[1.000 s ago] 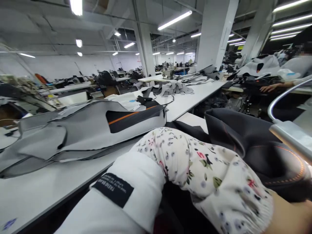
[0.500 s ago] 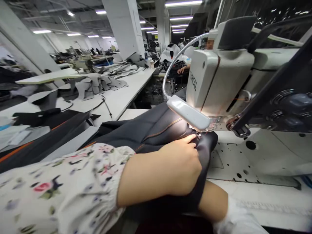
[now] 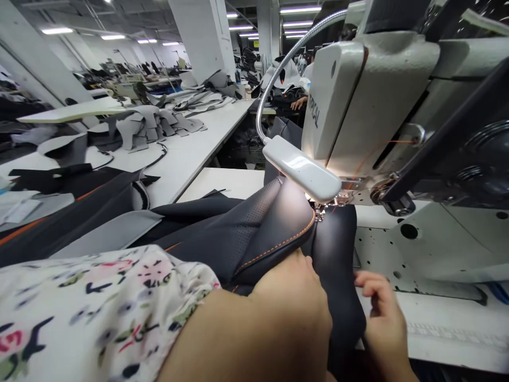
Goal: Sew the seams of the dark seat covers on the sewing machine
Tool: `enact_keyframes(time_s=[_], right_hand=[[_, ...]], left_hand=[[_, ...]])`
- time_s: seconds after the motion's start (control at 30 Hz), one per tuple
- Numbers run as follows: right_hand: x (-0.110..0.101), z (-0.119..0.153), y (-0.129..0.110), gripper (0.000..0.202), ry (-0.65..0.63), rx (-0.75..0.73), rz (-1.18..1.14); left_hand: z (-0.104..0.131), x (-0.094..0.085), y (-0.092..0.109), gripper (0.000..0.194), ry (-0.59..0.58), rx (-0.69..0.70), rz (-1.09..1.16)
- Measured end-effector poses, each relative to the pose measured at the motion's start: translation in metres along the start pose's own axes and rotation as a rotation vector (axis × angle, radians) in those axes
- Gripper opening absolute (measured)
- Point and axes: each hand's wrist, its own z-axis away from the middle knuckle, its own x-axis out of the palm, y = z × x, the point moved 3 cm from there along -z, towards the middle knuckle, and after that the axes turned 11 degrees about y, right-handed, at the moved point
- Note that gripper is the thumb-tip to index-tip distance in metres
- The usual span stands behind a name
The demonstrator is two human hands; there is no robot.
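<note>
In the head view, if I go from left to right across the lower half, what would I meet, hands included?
White floral-print cloth sleeve, bare left hand, bare right hand, small blue item at the right edge, cut off.

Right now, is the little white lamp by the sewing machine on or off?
It's on. A bright glow shows right beneath the lamp, lighting the black material and the sewing machine around the needle.

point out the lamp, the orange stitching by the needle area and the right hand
lamp (image 3: 302,168): head view, middle of its white casing
orange stitching (image 3: 279,246): head view, midway along its curved row
right hand (image 3: 383,310): head view, middle of the hand, below the curled fingers
</note>
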Motion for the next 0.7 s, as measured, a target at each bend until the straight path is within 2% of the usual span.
enact_keyframes(time_s=[0.07,0.1,0.17,0.23,0.3,0.4,0.6,0.7], right_hand=[[0.004,-0.014,-0.004,0.034,0.052,-0.165,0.064],[0.007,-0.024,-0.009,0.037,0.045,-0.302,0.104],[0.014,-0.044,-0.022,0.040,-0.113,-0.610,0.140],[0.018,-0.060,-0.032,0.048,-0.344,-0.782,0.101],[0.015,-0.071,-0.036,0.054,-0.452,-0.802,0.060],[0.009,-0.075,-0.034,0.055,-0.406,-0.757,0.058],[0.011,-0.080,-0.025,0.057,-0.377,-0.686,0.054],[0.013,-0.090,-0.026,0.055,-0.358,-0.664,0.043]], left_hand=[[0.000,-0.007,-0.001,0.050,-0.074,0.060,-0.021],[-0.002,-0.011,0.000,0.054,-0.106,0.072,-0.026],[-0.007,-0.018,0.001,0.073,-0.169,0.045,-0.029],[-0.013,-0.024,-0.002,0.095,-0.247,-0.032,-0.040],[-0.015,-0.029,-0.005,0.109,-0.334,-0.102,-0.045],[-0.016,-0.030,-0.008,0.117,-0.403,-0.146,-0.019],[-0.025,-0.032,-0.011,0.116,-0.349,-0.128,-0.027],[-0.032,-0.040,-0.017,0.107,-0.318,-0.155,0.004]])
